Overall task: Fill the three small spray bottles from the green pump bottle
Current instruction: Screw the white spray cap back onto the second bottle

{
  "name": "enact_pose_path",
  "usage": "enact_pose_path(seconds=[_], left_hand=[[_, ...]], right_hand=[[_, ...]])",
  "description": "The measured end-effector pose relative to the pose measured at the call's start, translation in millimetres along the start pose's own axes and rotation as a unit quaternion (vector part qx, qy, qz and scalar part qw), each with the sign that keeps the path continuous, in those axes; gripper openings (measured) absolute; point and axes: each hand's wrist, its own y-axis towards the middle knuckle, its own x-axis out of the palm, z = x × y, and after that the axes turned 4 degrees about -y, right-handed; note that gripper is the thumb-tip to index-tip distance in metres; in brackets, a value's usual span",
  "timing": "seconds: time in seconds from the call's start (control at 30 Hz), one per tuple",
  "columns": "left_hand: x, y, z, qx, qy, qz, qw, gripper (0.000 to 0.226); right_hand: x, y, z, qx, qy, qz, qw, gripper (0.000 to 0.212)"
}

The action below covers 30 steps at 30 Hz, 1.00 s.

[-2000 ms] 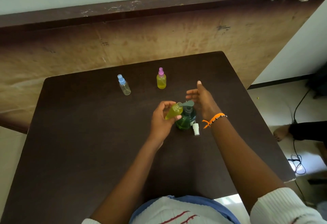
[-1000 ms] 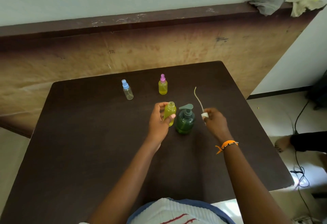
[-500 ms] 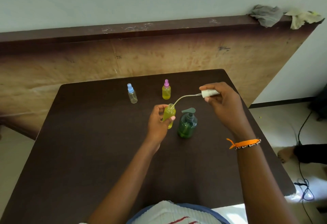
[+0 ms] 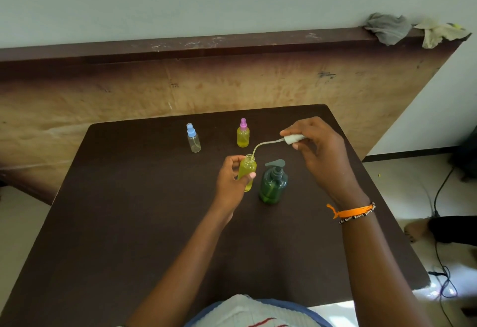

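Note:
My left hand grips an uncapped small spray bottle full of yellow-green liquid, upright on the dark table. My right hand holds its white spray cap above and to the right; the cap's thin dip tube curves down with its tip at the bottle's mouth. The green pump bottle stands just right of the held bottle. Farther back stand a pink-capped bottle filled with yellow liquid and a blue-capped bottle that looks clear.
A wooden board leans behind the table, topped by a dark ledge with two crumpled cloths. To the right, cables lie on the floor and another person's foot shows beside the table edge.
My right hand picked the white cap with its tube off the table beside the pump bottle, lifted it, and brought the tube's tip to the mouth of the bottle in my left hand.

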Motion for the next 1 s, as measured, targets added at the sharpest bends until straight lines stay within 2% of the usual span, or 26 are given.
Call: enact_pose_path(seconds=[0.23,0.37,0.47,0.57,0.83,1.0], left_hand=[[2,-3,4,0.029,0.013,-0.038,0.999,0.031],[4,-4,6,0.047,0.016,-0.075,0.996,0.034],[7,-6,8,0.057,0.01,-0.096,0.994,0.034],[9,-7,9,0.059,-0.012,-0.09,0.994,0.033],[9,-9,8,0.066,-0.012,-0.134,0.989,0.03],[8,-9,6,0.072,0.004,-0.144,0.987,0.031]], right_hand=[[13,-4,-1,0.038,0.074,-0.131,0.988,0.04],[21,-5,-7,0.105,0.117,-0.122,0.98,0.039],[26,-5,-5,0.115,0.107,-0.119,0.98,0.032],[26,-6,-4,0.12,0.115,-0.122,0.979,0.033],[12,2,0,0.128,0.101,-0.199,0.966,0.041],[15,6,-5,0.146,0.05,-0.211,0.965,0.022]])
